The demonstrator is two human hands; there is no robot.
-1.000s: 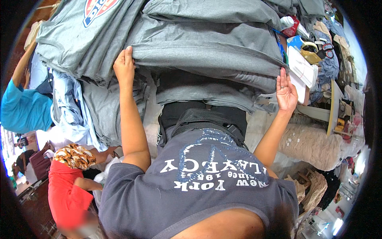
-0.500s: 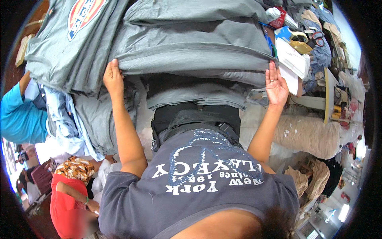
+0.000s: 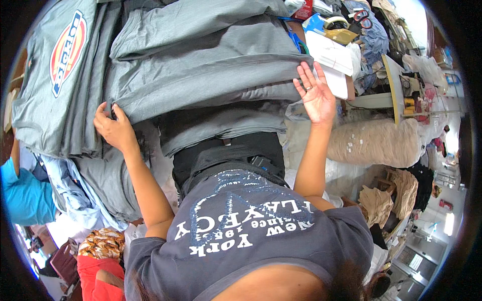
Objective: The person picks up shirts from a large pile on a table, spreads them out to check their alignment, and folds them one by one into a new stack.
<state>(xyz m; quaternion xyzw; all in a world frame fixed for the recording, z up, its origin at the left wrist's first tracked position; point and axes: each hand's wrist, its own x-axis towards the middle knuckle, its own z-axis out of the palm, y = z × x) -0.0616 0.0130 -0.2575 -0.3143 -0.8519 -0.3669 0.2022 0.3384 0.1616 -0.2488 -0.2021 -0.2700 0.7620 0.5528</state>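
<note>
Thumb and fingers have now parted on the left hand (image 3: 115, 131), and the right hand (image 3: 317, 100) has fanned wider (palm up), each by one end of the folded gray garment (image 3: 206, 83), with white papers (image 3: 327, 52) beyond at right.

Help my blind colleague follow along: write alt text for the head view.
A person's half-curled left hand and open right hand are at opposite ends of grey cloth; a grey garment stack lies to the left.

Mostly covered brown tabletop (image 3: 350, 88), piled grey garments (image 3: 201, 80), white papers (image 3: 329, 52) alongside.
</note>
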